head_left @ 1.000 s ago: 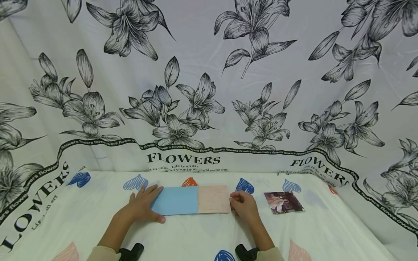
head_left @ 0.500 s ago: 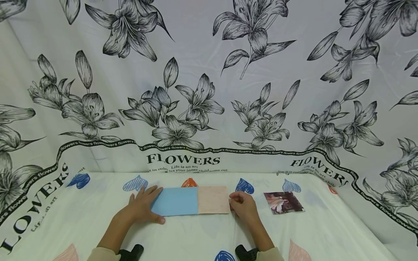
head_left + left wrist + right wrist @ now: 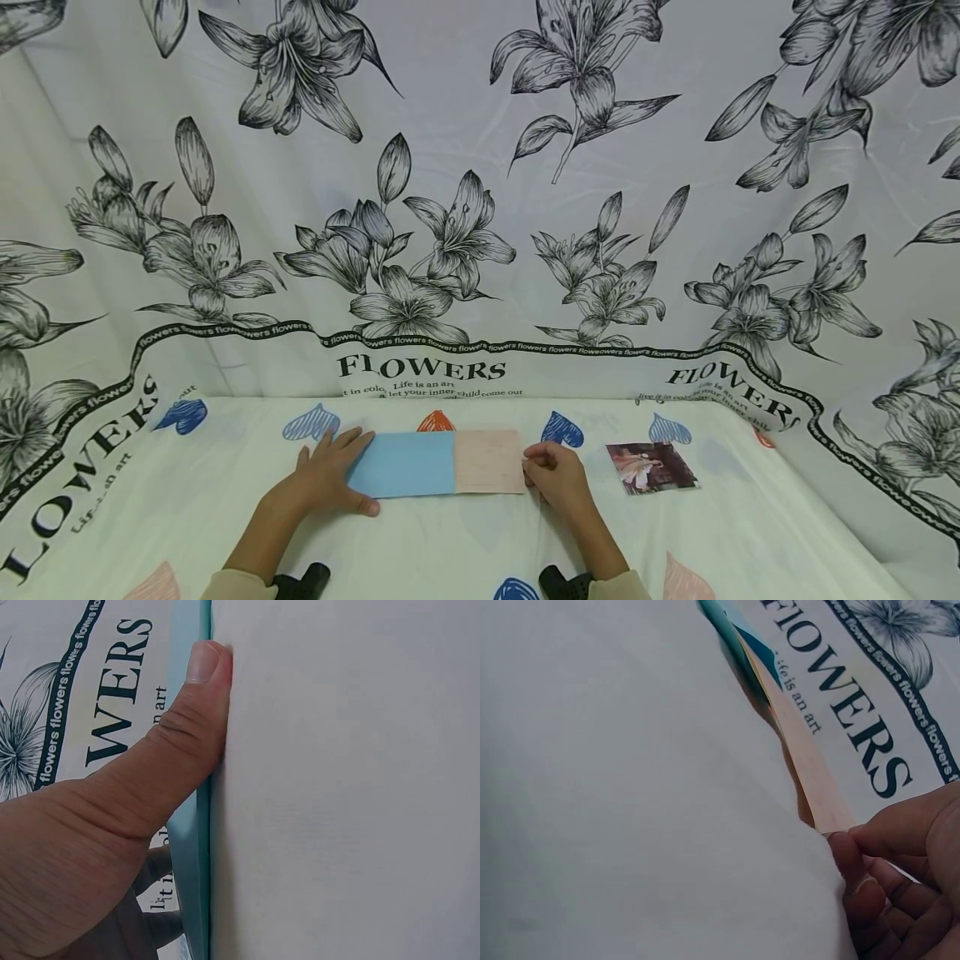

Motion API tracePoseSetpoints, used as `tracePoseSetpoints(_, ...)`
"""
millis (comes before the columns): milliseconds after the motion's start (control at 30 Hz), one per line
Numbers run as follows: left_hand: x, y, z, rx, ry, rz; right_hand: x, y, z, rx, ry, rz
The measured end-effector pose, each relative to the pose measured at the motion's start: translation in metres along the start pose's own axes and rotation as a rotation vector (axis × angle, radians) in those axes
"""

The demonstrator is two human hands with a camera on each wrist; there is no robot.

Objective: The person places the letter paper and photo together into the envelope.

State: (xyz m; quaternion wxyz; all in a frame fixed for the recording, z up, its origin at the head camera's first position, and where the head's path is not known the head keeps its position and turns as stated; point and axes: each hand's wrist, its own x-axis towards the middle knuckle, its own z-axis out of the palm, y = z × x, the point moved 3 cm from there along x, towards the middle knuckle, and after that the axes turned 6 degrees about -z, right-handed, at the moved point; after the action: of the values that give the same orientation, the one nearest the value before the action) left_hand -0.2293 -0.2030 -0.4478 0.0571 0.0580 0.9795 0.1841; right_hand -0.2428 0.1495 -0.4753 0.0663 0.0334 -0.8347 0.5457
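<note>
Head: we've L hand (image 3: pixel 326 473), fingers apart, on blue card (image 3: pixel 412 464) nr far edge of heart-print cloth (image 3: pixel 442 546); R hand (image 3: pixel 561 479) pinches adjoining pink sheet (image 3: pixel 489 462); photo (image 3: pixel 652 467) twd cloth's far R corner. L wrist: our thumb touches card's near edge. R wrist: our thumb + finger clamped on sheet's edge.

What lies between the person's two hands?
In the head view, a blue paper piece, touched by the left hand, then a pale pink sheet, its outer edge pinched by the right hand.

The plain blue paper (image 3: pixel 408 465) lies crosswise; the pale pink paper (image 3: pixel 489 462) juts from its right edge.
</note>
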Motion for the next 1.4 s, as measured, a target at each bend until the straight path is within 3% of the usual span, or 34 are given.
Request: tracePoseSetpoints(1400, -0.0017, -0.0002, -0.0003, -0.014, -0.005, -0.007, -0.0001, -0.0017, 0.0048, -0.112, -0.027, -0.075)
